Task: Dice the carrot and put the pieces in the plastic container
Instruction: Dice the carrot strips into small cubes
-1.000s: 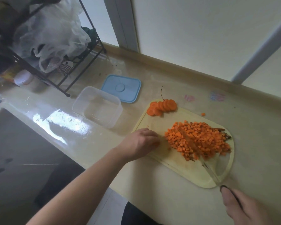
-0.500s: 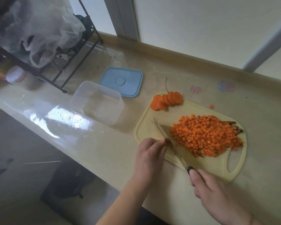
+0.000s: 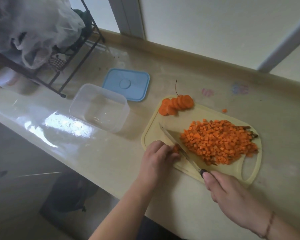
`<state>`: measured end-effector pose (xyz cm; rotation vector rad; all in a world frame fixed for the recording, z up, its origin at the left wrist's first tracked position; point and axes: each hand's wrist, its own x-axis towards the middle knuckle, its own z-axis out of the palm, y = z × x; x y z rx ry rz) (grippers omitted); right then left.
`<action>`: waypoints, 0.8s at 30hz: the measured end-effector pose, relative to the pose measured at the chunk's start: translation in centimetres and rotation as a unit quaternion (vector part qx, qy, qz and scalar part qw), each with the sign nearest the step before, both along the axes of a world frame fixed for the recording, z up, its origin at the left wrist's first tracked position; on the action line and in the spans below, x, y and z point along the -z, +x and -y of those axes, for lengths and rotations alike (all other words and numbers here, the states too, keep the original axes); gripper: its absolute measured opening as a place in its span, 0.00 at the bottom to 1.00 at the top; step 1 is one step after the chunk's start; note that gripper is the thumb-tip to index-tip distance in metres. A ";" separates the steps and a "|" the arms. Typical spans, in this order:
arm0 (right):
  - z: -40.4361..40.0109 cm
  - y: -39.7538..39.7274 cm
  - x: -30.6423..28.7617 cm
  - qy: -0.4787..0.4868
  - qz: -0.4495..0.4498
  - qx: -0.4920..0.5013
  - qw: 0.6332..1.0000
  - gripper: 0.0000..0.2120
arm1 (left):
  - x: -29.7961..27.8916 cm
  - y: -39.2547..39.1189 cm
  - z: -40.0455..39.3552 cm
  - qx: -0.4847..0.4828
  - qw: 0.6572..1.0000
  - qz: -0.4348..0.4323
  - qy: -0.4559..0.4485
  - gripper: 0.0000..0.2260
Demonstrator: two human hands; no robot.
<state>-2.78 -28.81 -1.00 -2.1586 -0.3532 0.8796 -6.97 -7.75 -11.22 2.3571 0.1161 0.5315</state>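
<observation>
A heap of diced carrot [image 3: 220, 141] covers the right half of the pale yellow cutting board [image 3: 194, 115]. A fan of carrot slices [image 3: 176, 104] lies at the board's far left corner. My left hand [image 3: 157, 157] pinches a small carrot piece [image 3: 176, 148] at the board's near left edge. My right hand [image 3: 232, 193] grips the knife [image 3: 178, 146] by its handle, and the blade lies right beside the held piece, pointing away from me. The clear plastic container [image 3: 100, 108] stands left of the board with nothing visible inside.
A blue lid [image 3: 126, 84] lies behind the container. One stray carrot cube [image 3: 224, 110] sits on the counter past the board. A black wire rack [image 3: 71, 54] with plastic bags stands at the far left, a white jar [image 3: 6, 78] beneath it. The counter's front edge runs diagonally below my arms.
My right hand brought the knife from the carrot heap over to the board's left side, next to my left hand. My left hand now pinches a carrot piece against the blade.
</observation>
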 end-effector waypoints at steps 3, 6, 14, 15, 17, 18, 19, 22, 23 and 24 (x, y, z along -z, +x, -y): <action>0.1 0.3 -0.1 -0.003 0.000 -0.007 1.000 0.27 | 0.1 0.0 0.1 -0.001 1.000 -0.007 0.002 0.14; 0.3 0.0 -0.2 -0.002 0.003 0.000 1.000 0.26 | -0.2 0.0 -0.3 0.014 1.000 -0.013 0.001 0.14; 1.1 -0.1 -1.0 0.007 0.010 0.003 1.000 0.26 | -0.3 -0.5 -0.4 0.043 0.998 0.047 0.027 0.10; 1.2 -0.1 -1.1 0.003 0.014 -0.002 1.000 0.25 | -0.2 -0.5 -0.5 0.066 0.996 0.049 0.039 0.08; 1.4 -0.1 -1.0 -0.007 0.024 -0.012 1.000 0.25 | 0.1 -0.6 -0.8 0.109 0.992 0.038 0.058 0.06; 1.6 -0.2 -0.8 -0.012 0.034 -0.017 0.999 0.24 | 0.3 -0.7 -0.9 0.120 0.990 0.031 0.063 0.07; 1.7 -0.2 -0.7 -0.014 0.044 -0.022 0.999 0.23 | 0.4 -0.7 -1.0 0.125 0.990 0.026 0.065 0.07; 2.2 -0.3 -0.1 -0.015 0.059 -0.032 0.998 0.18 | 0.5 -0.6 -0.8 0.125 0.990 0.025 0.062 0.08; 2.5 -0.4 0.1 -0.016 0.061 -0.034 0.997 0.18 | 0.5 -0.6 -0.7 0.126 0.990 0.025 0.059 0.09; 2.8 -0.5 0.4 -0.016 0.064 -0.033 0.997 0.20 | 0.5 -0.6 -0.6 0.126 0.990 0.025 0.055 0.10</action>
